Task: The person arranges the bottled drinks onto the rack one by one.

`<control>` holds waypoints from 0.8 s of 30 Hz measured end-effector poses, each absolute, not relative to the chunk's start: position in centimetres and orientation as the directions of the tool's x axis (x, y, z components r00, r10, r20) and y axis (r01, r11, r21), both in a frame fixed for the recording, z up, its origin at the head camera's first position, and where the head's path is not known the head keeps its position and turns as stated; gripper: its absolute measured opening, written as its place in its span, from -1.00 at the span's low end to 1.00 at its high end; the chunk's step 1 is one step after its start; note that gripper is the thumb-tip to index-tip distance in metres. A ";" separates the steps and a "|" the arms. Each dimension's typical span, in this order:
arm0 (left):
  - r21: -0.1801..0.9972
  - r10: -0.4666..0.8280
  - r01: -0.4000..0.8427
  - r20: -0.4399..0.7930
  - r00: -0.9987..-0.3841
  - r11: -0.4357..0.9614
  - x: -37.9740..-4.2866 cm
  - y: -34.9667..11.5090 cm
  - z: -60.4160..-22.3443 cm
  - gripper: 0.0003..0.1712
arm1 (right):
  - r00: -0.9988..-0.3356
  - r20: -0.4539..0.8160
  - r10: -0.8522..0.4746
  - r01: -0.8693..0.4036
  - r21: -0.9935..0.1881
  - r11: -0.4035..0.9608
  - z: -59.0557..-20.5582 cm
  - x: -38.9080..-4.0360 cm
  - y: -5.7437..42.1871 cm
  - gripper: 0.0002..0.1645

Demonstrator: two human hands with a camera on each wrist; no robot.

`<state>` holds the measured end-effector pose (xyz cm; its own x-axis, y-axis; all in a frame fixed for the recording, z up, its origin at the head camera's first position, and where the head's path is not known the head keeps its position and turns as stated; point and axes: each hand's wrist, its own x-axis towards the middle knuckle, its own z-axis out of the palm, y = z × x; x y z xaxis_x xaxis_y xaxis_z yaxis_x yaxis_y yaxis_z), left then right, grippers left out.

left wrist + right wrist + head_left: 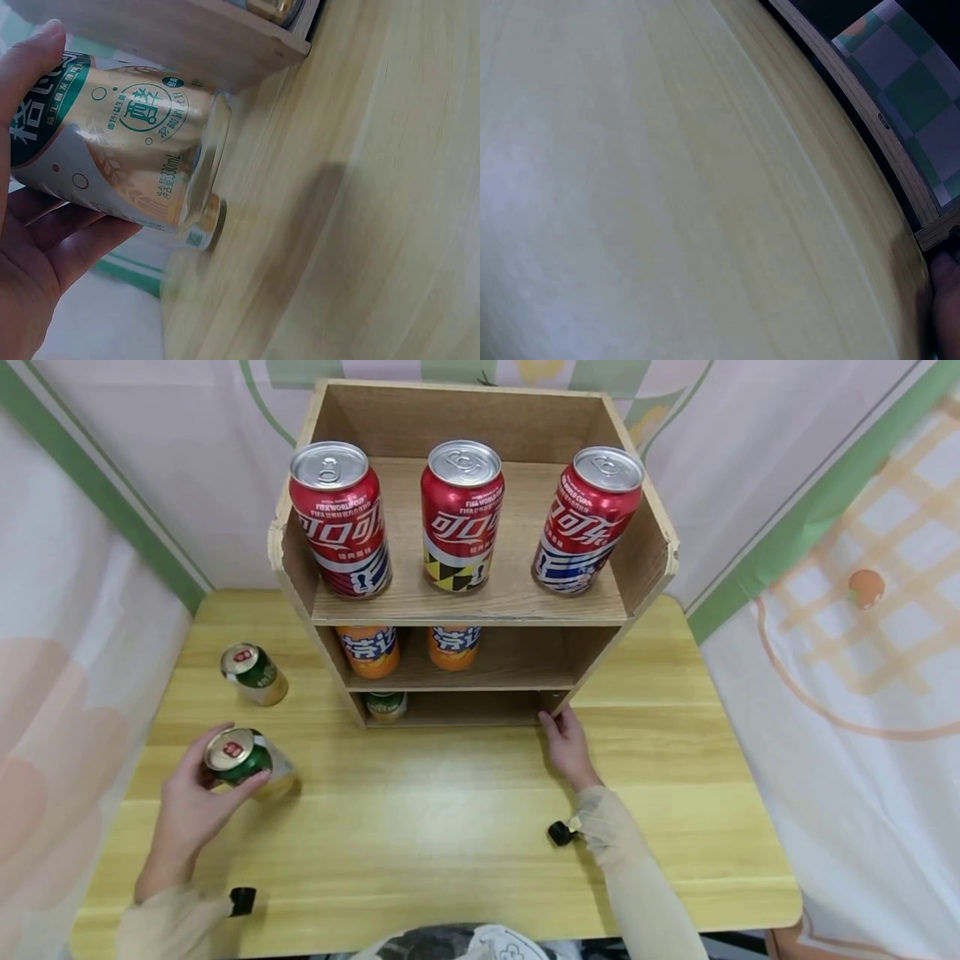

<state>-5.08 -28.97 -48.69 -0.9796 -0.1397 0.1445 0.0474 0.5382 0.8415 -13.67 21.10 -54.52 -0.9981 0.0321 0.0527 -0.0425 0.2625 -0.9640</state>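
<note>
My left hand grips a green-and-gold drink can by its upper part, thumb on one side and fingers round the other. In the left wrist view the gold lower half and base of that can show, held above the table. A second green-and-gold can stands just beyond it on the table. My right hand holds the lower right front corner of the wooden shelf, thumb and fingers either side of the side panel's edge. The right wrist view catches only a dark bit of that hand.
Three red cola cans stand on the top level. Two orange cans occupy the middle level, and one green can the bottom left. The shelf stands at the back of the wooden table, with patterned cloth around.
</note>
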 end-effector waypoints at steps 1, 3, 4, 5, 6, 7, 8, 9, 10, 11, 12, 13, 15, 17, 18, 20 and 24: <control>0.838 -0.125 0.063 0.155 -0.980 0.543 -5.2 -28.8 -48.7 -0.07 | -0.998 0.051 0.035 -0.040 -0.964 0.264 -54.5 -13.7 21.1 -0.58; 0.827 -0.094 0.092 0.172 -0.981 0.555 -5.3 -28.5 -48.6 -0.07 | -0.998 0.050 0.040 -0.038 -0.964 0.262 -54.5 -13.6 21.1 -0.59; 0.822 -0.080 0.103 0.177 -0.981 0.560 -5.4 -28.3 -48.6 -0.07 | -0.998 0.050 0.044 -0.037 -0.963 0.267 -54.5 -13.6 21.1 -0.59; 0.819 -0.066 0.111 0.179 -0.982 0.563 -5.5 -28.0 -48.6 -0.07 | -0.998 0.052 0.045 -0.037 -0.962 0.271 -54.5 -13.5 21.0 -0.60; 0.816 -0.051 0.118 0.178 -0.983 0.566 -5.6 -27.8 -48.5 -0.06 | -0.997 0.053 0.048 -0.038 -0.961 0.275 -54.5 -13.5 21.0 -0.60; 0.815 -0.038 0.124 0.176 -0.984 0.566 -5.6 -27.5 -48.4 -0.06 | -0.997 0.054 0.049 -0.038 -0.958 0.283 -54.5 -13.4 21.0 -0.61; 0.816 -0.027 0.129 0.174 -0.984 0.564 -5.7 -27.3 -48.4 -0.05 | -0.997 0.055 0.049 -0.039 -0.958 0.284 -54.4 -13.4 21.0 -0.61; 0.818 -0.017 0.133 0.172 -0.985 0.559 -5.7 -27.0 -48.3 -0.05 | -0.998 0.052 0.047 -0.037 -0.957 0.289 -54.5 -13.4 21.1 -0.61; 0.821 -0.007 0.141 0.174 -0.985 0.553 -5.8 -26.7 -48.3 -0.05 | -0.998 0.051 0.044 -0.036 -0.956 0.291 -54.5 -13.4 21.1 -0.60; 0.824 0.003 0.149 0.176 -0.984 0.547 -5.9 -26.4 -48.3 -0.04 | -0.998 0.050 0.041 -0.036 -0.957 0.289 -54.5 -13.3 21.1 -0.59; 0.825 0.011 0.155 0.178 -0.984 0.544 -5.9 -26.2 -48.2 -0.04 | -0.998 0.048 0.039 -0.034 -0.957 0.287 -54.5 -13.3 21.2 -0.59; 0.828 0.019 0.160 0.178 -0.984 0.538 -6.0 -25.9 -48.2 -0.04 | -0.998 0.046 0.036 -0.034 -0.958 0.285 -54.5 -13.3 21.2 -0.58; 0.828 0.036 0.178 0.188 -0.982 0.531 -6.2 -25.3 -48.2 -0.04 | -0.998 0.043 0.034 -0.032 -0.959 0.283 -54.5 -13.3 21.2 -0.58; 0.831 0.056 0.193 0.192 -0.980 0.522 -6.4 -24.7 -48.1 -0.03 | -0.998 0.045 0.036 -0.033 -0.959 0.282 -54.6 -13.3 21.2 -0.58; 0.832 0.066 0.198 0.192 -0.979 0.518 -6.5 -24.4 -48.1 -0.03 | -0.998 0.045 0.036 -0.033 -0.959 0.282 -54.6 -13.4 21.2 -0.58; 0.834 0.086 0.216 0.200 -0.976 0.508 -6.7 -23.8 -48.0 -0.01 | -0.998 0.045 0.036 -0.033 -0.958 0.284 -54.6 -13.4 21.2 -0.57; 0.841 0.127 0.232 0.194 -0.973 0.490 -7.4 -22.4 -48.0 -0.01 | -0.998 0.051 0.037 -0.039 -0.958 0.284 -54.6 -13.5 21.2 -0.57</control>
